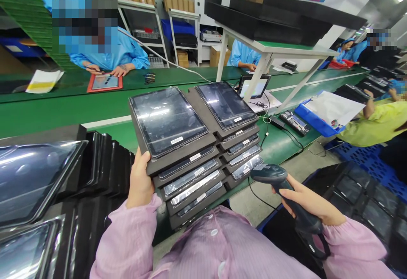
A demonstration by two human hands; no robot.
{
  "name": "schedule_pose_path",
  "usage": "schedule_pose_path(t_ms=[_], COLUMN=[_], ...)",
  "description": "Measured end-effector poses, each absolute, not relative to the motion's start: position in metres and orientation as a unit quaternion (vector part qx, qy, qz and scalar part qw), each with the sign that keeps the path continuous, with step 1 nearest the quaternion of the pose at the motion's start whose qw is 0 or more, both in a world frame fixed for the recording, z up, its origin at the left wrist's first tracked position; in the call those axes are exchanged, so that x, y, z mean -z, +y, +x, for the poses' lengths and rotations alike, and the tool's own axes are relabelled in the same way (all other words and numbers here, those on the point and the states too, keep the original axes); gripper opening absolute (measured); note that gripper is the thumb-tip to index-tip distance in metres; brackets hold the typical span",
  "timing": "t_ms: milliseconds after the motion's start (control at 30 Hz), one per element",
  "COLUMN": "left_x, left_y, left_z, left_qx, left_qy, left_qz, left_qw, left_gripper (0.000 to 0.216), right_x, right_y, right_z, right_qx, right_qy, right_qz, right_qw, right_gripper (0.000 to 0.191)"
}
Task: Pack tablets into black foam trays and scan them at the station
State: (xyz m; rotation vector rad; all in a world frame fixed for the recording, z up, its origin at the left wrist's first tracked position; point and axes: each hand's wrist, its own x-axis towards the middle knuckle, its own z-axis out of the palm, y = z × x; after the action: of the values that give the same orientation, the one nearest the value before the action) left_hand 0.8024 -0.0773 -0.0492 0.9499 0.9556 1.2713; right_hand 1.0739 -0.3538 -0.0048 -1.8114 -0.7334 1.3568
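My right hand is wrapped round the handle of a dark barcode scanner, whose head points left toward the stack. Several black foam trays are stacked in front of me, slightly fanned. Two tablets in clear film show on the top one: a left tablet and a right tablet, each with a small white label. Lower tablets' labelled edges stick out along the near side. At the stack's left near corner, my left hand grips the top foam tray, thumb on the edge; its other fingers are partly hidden.
More tablets in foam are piled at my left. Across the green bench a person in blue handles a tablet on a red mat. A white-framed shelf, a small monitor and a blue bin stand to the right.
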Motion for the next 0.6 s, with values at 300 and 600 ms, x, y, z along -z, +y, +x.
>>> schedule_pose_path(t_ms=[300,600], left_x=[0.055,0.052], left_y=[-0.076,-0.076], left_z=[0.807,0.806], left_qx=[-0.562,-0.542], left_qy=[0.378,0.352], left_qz=[0.415,0.448], left_qw=[0.607,0.618], left_gripper=[0.042,0.044], right_x=[0.030,0.029], right_y=[-0.331,-0.327], right_z=[0.995,0.975], right_qx=[-0.664,-0.653], right_qy=[-0.311,-0.313], right_qz=[-0.587,-0.579], right_qw=[0.343,0.374], right_gripper=[0.099,0.091])
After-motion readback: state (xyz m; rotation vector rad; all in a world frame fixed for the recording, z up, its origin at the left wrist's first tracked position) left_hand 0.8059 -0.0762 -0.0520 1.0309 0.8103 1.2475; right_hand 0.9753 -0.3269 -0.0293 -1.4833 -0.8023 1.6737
